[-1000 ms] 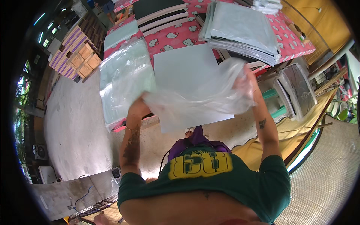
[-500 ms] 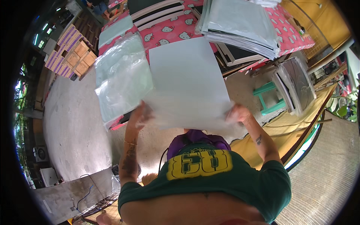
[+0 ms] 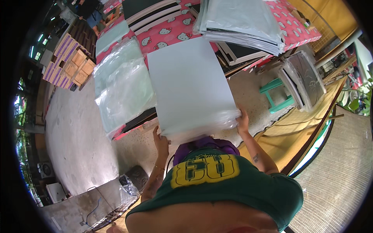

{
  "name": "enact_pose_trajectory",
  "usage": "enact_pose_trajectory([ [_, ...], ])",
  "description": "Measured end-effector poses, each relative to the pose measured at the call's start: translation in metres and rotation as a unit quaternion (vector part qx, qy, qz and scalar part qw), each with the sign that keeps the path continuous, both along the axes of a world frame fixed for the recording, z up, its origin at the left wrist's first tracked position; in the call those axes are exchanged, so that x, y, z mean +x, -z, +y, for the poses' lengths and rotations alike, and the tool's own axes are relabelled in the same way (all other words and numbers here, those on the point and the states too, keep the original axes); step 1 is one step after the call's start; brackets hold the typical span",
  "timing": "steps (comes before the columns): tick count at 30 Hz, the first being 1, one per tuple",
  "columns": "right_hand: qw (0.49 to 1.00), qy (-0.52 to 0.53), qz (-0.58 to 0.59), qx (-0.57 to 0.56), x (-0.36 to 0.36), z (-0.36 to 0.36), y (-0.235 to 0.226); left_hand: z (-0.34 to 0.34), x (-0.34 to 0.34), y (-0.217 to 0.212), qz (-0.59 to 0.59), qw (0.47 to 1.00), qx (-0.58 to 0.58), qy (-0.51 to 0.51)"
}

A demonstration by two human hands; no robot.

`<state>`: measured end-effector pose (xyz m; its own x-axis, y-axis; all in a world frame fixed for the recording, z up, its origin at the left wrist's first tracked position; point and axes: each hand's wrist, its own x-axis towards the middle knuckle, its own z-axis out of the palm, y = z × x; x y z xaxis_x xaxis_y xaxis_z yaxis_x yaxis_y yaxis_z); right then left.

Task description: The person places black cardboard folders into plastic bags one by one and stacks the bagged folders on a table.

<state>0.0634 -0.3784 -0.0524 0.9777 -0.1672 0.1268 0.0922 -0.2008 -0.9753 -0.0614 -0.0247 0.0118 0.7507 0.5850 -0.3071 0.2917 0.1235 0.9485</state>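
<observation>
A large pale grey-white panel (image 3: 190, 77) lies in front of me, its far part on the table and its near end over the table's front edge toward my body. Crumpled clear plastic (image 3: 217, 121) gathers along that near end. My right hand (image 3: 243, 121) is closed on the plastic at the near right corner. By the near left corner, my left hand (image 3: 161, 143) has its fingers and thumb apart, close to or touching the plastic edge. Left of the panel lies a plastic-wrapped pale sheet (image 3: 123, 91).
A pink patterned cloth (image 3: 165, 33) covers the table. A stack of plastic-wrapped sheets (image 3: 243, 27) stands far right, above dark framed boards (image 3: 243, 54). Wrapped boards (image 3: 301, 79) lean by a green stool (image 3: 278, 97). Stacked cartons (image 3: 68, 54) and another person (image 3: 91, 15) are far left.
My left hand has moved nearer my body, and its fingers now show apart. My right hand has stayed at the right corner. The near end's plastic looks more bunched up.
</observation>
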Motion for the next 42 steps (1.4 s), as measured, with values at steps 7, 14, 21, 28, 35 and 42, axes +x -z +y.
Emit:
enact_pose_trajectory([
  [7, 0.958, -0.164, 0.162, 0.172, 0.036, -0.024, -0.176, 0.061, 0.009, -0.128, -0.136, 0.955, -0.184, 0.191],
  [14, 0.723, -0.425, -0.017, 0.544, 0.133, 0.017, -0.33, 0.107, 0.132, -0.273, -0.547, 0.711, -0.365, 0.248],
  [21, 0.784, -0.299, 0.037, 0.542, 0.229, 0.061, -0.324, 0.13, 0.241, -0.258, -0.48, 0.826, -0.28, 0.091],
  [28, 0.75, -0.251, 0.09, 0.605, 0.254, 0.079, -0.216, 0.155, 0.281, -0.139, -0.349, 0.844, -0.406, 0.028],
  [35, 0.861, -0.14, 0.192, 0.449, 0.247, 0.066, -0.075, 0.177, 0.274, 0.016, -0.173, 0.926, -0.313, 0.119],
  [42, 0.982, -0.055, -0.025, 0.176, 0.23, 0.112, -0.09, 0.124, 0.263, -0.069, -0.239, 0.938, 0.146, 0.204],
])
